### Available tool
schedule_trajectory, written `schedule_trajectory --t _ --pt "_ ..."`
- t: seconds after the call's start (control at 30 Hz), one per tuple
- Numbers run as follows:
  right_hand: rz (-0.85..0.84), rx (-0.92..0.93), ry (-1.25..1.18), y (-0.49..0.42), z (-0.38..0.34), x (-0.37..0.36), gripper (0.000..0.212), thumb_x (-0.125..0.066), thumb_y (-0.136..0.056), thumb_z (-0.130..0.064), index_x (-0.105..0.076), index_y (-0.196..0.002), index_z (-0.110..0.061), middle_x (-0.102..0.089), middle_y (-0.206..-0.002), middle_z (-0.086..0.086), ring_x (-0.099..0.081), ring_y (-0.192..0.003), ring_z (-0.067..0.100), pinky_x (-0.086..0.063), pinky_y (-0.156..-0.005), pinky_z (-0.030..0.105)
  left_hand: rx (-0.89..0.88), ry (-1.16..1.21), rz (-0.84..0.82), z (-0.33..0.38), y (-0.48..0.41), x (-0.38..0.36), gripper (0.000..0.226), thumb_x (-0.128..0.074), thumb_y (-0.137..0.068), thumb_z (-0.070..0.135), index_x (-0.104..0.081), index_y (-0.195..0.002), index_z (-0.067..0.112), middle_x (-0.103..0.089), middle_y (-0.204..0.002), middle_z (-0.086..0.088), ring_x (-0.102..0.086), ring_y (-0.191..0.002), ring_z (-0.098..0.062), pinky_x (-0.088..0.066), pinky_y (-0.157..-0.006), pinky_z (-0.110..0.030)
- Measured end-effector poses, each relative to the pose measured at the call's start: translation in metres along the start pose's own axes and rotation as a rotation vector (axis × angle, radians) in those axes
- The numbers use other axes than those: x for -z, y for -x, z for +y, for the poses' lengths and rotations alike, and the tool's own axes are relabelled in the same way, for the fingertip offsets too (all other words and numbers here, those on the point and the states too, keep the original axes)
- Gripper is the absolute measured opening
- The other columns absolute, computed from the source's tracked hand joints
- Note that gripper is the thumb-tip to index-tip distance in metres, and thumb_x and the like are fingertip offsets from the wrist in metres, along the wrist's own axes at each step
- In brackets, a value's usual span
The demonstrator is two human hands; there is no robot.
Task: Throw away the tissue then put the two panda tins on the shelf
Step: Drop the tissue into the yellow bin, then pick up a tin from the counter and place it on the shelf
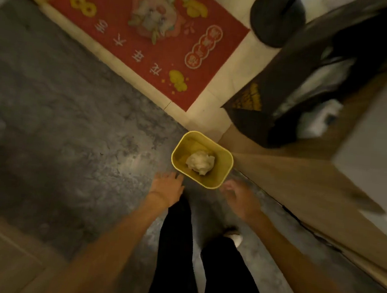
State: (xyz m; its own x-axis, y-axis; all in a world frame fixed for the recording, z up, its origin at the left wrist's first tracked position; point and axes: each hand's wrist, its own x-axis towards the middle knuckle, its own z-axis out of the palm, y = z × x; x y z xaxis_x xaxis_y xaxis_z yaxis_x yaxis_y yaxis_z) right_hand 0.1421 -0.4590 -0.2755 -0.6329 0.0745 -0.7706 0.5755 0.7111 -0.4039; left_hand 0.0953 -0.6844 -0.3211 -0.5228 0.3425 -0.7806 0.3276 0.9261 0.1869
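Your crumpled tissue point(200, 162) lies inside the small yellow bin point(217, 180), which stands on the dark grey floor point(60, 121) beside a wooden cabinet point(302, 187). Your left hand point(167, 186) hovers near the bin's near-left rim, fingers spread and holding nothing. Your right hand point(239, 198) hangs by the near-right corner, fingers loosely curled, also empty. A red doormat point(149, 54) lies farther off.

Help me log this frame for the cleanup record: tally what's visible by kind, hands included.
Hands: 2, left and right, both empty
Bins: 1, yellow
Tissues: 1, crumpled in the bin
Mats: 1, red
Stand bases: 1, black, round
Panda tins: 0 in view
Total: 6
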Motion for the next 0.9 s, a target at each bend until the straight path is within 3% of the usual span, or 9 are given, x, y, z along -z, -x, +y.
schedule_trajectory --t 0.13,0.27,0.43,0.67,0.8,0.9 --pt "0.134 0.056 0.038 0.116 0.003 0.033 0.025 -0.052 -0.098 -0.038 -0.065 -0.101 -0.017 -0.070 -0.103 0.005 -0.067 -0.096 0.022 -0.052 -0.079 0.037 -0.033 0.039 0.101 0.041 0.096 0.045 0.033 -0.039 -0.100 0.035 -0.056 -0.122 0.017 -0.062 -0.124 -0.010 -0.060 -0.113 -0.031 -0.046 -0.093 -0.043" --pt "0.222 0.133 0.034 0.213 0.055 0.054 0.016 -0.050 -0.098 -0.040 -0.056 -0.090 -0.028 -0.062 -0.091 -0.002 -0.060 -0.081 0.016 -0.041 -0.068 0.029 -0.049 0.102 0.274 0.108 0.174 0.064 0.028 -0.042 -0.100 0.030 -0.056 -0.119 0.016 -0.064 -0.119 -0.012 -0.063 -0.107 -0.035 -0.051 -0.084 -0.046" --pt "0.440 0.084 -0.058 0.327 0.166 0.070 0.019 -0.052 -0.098 -0.032 -0.062 -0.092 -0.016 -0.063 -0.092 0.004 -0.060 -0.083 0.023 -0.051 -0.072 0.042 -0.267 0.034 0.313 0.238 0.231 0.067 0.024 -0.043 -0.098 0.027 -0.060 -0.113 0.017 -0.068 -0.112 -0.013 -0.065 -0.099 -0.035 -0.052 -0.078 -0.044" --pt "0.754 -0.237 -0.268 0.460 0.335 0.069 0.017 -0.054 -0.098 -0.033 -0.066 -0.099 -0.020 -0.066 -0.098 0.002 -0.064 -0.091 0.022 -0.052 -0.076 0.036 -0.573 -0.173 0.265 0.423 0.248 0.050 0.031 -0.044 -0.100 0.028 -0.056 -0.127 0.022 -0.064 -0.123 -0.005 -0.062 -0.107 -0.024 -0.051 -0.094 -0.045" --pt "0.741 -0.371 -0.329 0.503 0.392 0.070 0.037 -0.055 -0.097 -0.040 -0.066 -0.122 -0.015 -0.069 -0.123 0.009 -0.063 -0.113 0.029 -0.049 -0.097 0.043 -0.674 -0.411 0.164 0.493 0.252 0.046 0.041 -0.041 -0.100 0.032 -0.046 -0.140 0.024 -0.054 -0.140 -0.005 -0.049 -0.129 -0.028 -0.030 -0.113 -0.050" --pt "0.715 -0.425 -0.432 0.513 0.409 0.075 0.044 -0.051 -0.098 -0.044 -0.063 -0.130 -0.015 -0.064 -0.134 0.008 -0.057 -0.125 0.027 -0.043 -0.106 0.042 -0.724 -0.478 0.126 0.528 0.247 0.047 0.043 -0.041 -0.100 0.034 -0.045 -0.142 0.025 -0.050 -0.144 -0.005 -0.045 -0.133 -0.027 -0.025 -0.116 -0.049"
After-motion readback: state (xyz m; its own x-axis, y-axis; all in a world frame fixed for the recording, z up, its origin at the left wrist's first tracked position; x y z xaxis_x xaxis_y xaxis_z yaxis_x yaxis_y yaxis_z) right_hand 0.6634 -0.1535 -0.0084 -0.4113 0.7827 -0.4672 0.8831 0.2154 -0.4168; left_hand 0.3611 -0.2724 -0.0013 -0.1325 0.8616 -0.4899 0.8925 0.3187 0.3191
